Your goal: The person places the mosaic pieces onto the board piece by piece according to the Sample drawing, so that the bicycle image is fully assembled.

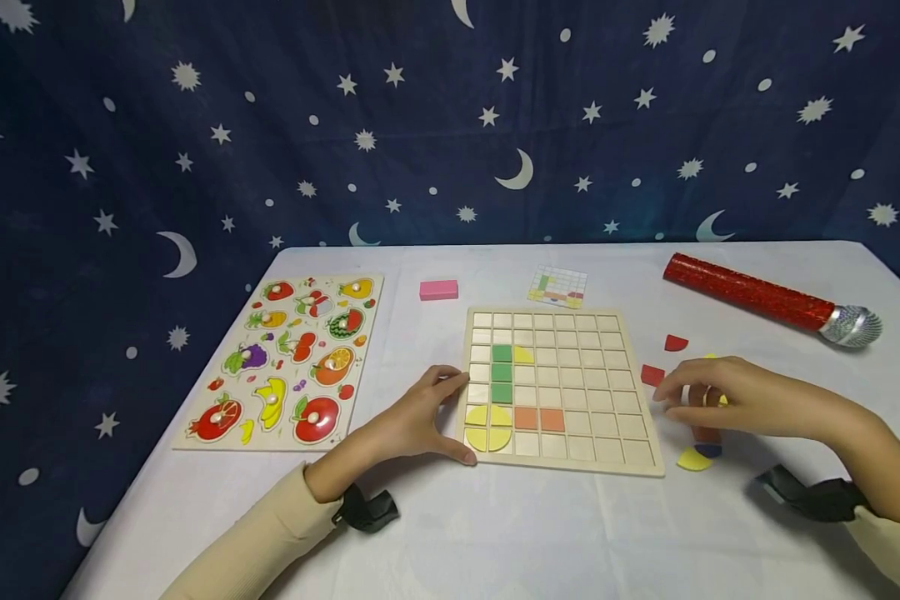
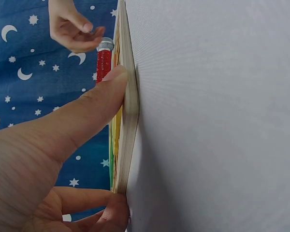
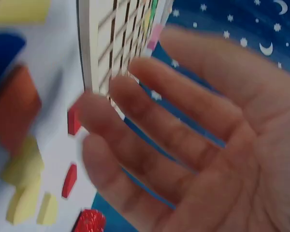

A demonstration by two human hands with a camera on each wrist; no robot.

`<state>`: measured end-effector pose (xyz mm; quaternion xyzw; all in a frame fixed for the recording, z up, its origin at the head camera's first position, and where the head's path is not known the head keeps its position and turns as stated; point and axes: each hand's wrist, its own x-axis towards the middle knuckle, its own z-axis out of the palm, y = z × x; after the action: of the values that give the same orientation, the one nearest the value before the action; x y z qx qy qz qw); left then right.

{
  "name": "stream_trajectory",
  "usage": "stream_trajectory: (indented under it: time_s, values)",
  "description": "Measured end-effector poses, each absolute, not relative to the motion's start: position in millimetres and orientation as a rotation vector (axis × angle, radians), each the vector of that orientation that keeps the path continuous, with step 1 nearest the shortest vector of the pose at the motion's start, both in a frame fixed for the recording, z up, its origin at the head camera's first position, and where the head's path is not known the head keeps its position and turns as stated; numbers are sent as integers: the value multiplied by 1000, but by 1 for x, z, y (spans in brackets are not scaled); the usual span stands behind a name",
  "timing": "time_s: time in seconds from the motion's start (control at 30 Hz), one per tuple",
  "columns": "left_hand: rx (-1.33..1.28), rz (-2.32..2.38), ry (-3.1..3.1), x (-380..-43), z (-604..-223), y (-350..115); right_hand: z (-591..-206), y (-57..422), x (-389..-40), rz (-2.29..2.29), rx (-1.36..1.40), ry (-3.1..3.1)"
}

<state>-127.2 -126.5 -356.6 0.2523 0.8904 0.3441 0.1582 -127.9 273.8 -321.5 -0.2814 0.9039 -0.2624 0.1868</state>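
A wooden grid board (image 1: pixel 592 429) lies on the table, with green squares (image 1: pixel 502 373), orange squares (image 1: pixel 538 418) and yellow quarter-circles (image 1: pixel 487 437) in some cells. My left hand (image 1: pixel 420 417) holds the board at its left edge. In the left wrist view, the thumb (image 2: pixel 87 113) presses the board's rim, and bent fingers touch it lower down. Over loose pieces on the right hovers my right hand (image 1: pixel 750 396), fingers loosely bent and holding nothing. Near it lie a red square (image 1: pixel 652 375), a red quarter-circle (image 1: pixel 675 342), a yellow quarter-circle (image 1: pixel 693 460) and a blue piece (image 1: pixel 708 451). The hand partly hides other pieces.
Behind the board lies a small pattern card (image 1: pixel 558 286), with a pink block (image 1: pixel 438 290) to its left. A fruit puzzle board (image 1: pixel 292 367) occupies the left side. A red microphone (image 1: pixel 765 298) lies at the back right. A star-patterned cloth (image 1: pixel 420 108) hangs behind the table.
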Motion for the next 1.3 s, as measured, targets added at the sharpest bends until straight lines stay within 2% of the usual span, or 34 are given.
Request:
stream_trajectory:
  time_s: [0.4,0.7,1.3]
  values:
    - [723,978,2551,-127,-356,-127,-331,298,-133,-709,-891,2474]
    - [721,975,2554,-127,-357,-126,-338,299,-136,-684,-755,2398]
    - [720,989,2546,-127,-358,-127,-342,297,-140,-642,-726,2589]
